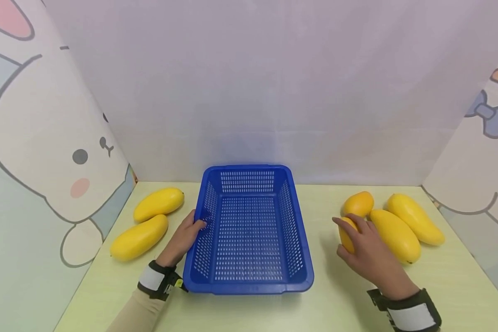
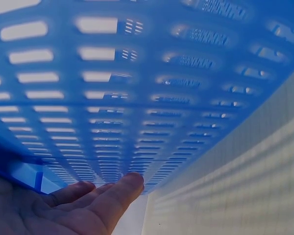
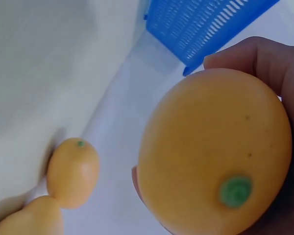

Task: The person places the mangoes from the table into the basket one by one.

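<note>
A blue plastic basket (image 1: 249,288) with perforated walls stands in the middle of the table. My left hand (image 1: 186,236) holds its left side, with the thumb over the rim. In the left wrist view the fingers (image 2: 120,196) lie along the outside of the perforated wall (image 2: 137,105). My right hand (image 1: 367,253) grips a small orange-yellow mango (image 1: 346,236), whose green stem spot shows in the right wrist view (image 3: 213,142). Just beyond that hand lies another small orange mango (image 1: 358,204). Beside it are two larger yellow mangoes, one nearer (image 1: 396,236) and one farther right (image 1: 415,219).
On the left of the pale table (image 1: 323,295) lie two long yellow mangoes, one farther back (image 1: 158,204) and one nearer (image 1: 139,237). A plain pale wall (image 1: 253,92) rises behind the basket. Panels with cartoon prints flank the table on both sides.
</note>
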Tool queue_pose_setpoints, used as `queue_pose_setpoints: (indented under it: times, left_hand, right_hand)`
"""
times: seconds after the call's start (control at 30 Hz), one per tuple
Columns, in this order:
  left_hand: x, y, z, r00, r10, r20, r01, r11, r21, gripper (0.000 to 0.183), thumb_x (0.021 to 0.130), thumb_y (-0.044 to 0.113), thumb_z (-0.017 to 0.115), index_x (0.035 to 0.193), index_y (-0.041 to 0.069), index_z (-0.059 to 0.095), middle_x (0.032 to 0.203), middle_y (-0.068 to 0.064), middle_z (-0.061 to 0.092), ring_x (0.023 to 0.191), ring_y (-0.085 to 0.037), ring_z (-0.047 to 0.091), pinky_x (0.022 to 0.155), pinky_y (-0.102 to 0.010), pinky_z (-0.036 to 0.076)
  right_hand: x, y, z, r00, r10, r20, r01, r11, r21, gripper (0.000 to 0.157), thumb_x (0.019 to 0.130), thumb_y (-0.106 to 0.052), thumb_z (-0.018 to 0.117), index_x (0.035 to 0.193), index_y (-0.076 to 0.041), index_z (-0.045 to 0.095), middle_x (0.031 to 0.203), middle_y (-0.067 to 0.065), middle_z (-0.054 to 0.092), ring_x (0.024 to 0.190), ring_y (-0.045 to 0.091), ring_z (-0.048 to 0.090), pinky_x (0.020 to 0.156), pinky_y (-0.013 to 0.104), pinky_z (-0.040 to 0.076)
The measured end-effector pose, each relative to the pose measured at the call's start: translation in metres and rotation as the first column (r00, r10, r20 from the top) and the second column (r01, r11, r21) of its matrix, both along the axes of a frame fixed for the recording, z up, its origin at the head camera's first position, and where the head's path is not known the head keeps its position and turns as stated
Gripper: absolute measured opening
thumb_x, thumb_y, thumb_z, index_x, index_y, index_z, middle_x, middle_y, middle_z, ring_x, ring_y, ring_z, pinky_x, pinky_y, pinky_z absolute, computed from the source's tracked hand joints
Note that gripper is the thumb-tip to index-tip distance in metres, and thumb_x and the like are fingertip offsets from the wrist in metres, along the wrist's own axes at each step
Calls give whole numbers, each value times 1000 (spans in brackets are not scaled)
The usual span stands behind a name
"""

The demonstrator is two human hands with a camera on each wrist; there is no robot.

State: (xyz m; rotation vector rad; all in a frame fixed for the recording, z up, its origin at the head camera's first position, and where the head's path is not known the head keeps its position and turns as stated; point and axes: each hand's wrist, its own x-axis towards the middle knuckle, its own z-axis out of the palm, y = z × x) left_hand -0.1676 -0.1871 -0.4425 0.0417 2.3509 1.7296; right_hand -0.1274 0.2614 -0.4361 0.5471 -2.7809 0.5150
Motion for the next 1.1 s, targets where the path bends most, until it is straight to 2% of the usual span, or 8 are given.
queue_pose_setpoints:
  times: [0.23, 0.6, 1.1]
  left_hand:
    - [-1, 1, -1, 1000, 3, -7, -3, 1000, -7, 54, 103, 14, 38, 154, 0, 27, 135, -26, 50, 107, -35, 56, 92, -47, 49]
    - [-1, 1, -1, 1000, 2, 4, -2, 1000, -15, 56, 102, 15, 38, 155, 0, 24, 140, -26, 48, 112, -35, 54, 97, -51, 46]
    - [0, 0, 1, 1000, -1, 16, 2, 1000, -12, 56, 103, 17, 37, 155, 1, 23, 138, -25, 49, 112, -36, 54, 97, -52, 46]
  right_hand:
    - [10, -8, 16, 999, -4, -43, 4, 1000, 4, 60, 81, -14, 74, 139, -13, 58, 140, 22, 46, 115, 44, 47, 87, 60, 49]
    - [18, -16, 30, 992, 26, -122, -27, 1000, -8, 61, 81, -16, 75, 139, -15, 58, 141, 20, 48, 115, 40, 48, 83, 56, 51]
    - [15, -26, 34, 993, 48, -110, -48, 999, 4, 61, 81, -16, 74, 140, -15, 58, 143, 21, 47, 120, 42, 47, 87, 59, 50]
